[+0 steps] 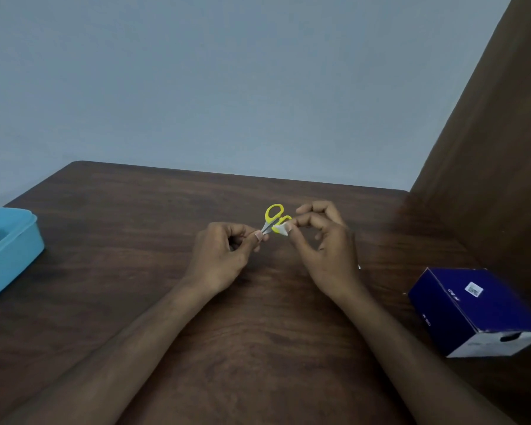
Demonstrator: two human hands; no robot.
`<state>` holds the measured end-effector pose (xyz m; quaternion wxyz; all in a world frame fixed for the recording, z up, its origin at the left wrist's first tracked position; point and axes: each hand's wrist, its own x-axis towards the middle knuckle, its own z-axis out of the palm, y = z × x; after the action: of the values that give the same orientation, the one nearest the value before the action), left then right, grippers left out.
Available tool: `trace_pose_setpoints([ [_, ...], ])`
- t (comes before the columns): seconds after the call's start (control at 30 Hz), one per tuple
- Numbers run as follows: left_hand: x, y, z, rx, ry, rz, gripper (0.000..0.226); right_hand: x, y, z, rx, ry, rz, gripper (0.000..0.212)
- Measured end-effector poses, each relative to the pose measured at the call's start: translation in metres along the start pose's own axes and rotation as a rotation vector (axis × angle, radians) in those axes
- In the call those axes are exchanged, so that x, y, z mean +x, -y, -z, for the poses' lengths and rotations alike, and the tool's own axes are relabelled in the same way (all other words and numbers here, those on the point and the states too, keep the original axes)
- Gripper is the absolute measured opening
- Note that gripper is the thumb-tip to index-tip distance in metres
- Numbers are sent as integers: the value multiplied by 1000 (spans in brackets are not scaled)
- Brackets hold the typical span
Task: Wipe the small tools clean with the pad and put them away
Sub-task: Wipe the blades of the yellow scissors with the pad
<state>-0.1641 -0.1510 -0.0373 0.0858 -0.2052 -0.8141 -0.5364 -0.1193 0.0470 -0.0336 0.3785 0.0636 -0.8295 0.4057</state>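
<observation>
Small scissors with yellow handles (273, 214) are held above the middle of the dark wooden table (135, 271). My left hand (224, 256) pinches them at the blade end, with the handles pointing up and away. My right hand (325, 243) pinches a small white pad (284, 229) against the lower yellow handle. The blades are mostly hidden by my left fingers.
A light blue plastic box (10, 250) sits open at the table's left edge. A dark blue cardboard box (478, 311) lies at the right, near a brown wooden panel (488, 148). A grey wall stands behind the table.
</observation>
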Motion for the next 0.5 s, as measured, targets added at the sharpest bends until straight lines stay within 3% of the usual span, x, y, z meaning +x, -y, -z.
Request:
trace_pose_setpoints([
  [0.23, 0, -4, -1, -102, -94, -4, 14, -4, 14, -11, 446, -277, -505, 4],
  [0.4, -7, -7, -3, 53, -15, -121, 8, -13, 38, -23, 700, -136, -698, 27],
  [0.5, -10, -7, -3, 142, -31, -149, 7, -16, 45, -25, 754, -102, -794, 30],
])
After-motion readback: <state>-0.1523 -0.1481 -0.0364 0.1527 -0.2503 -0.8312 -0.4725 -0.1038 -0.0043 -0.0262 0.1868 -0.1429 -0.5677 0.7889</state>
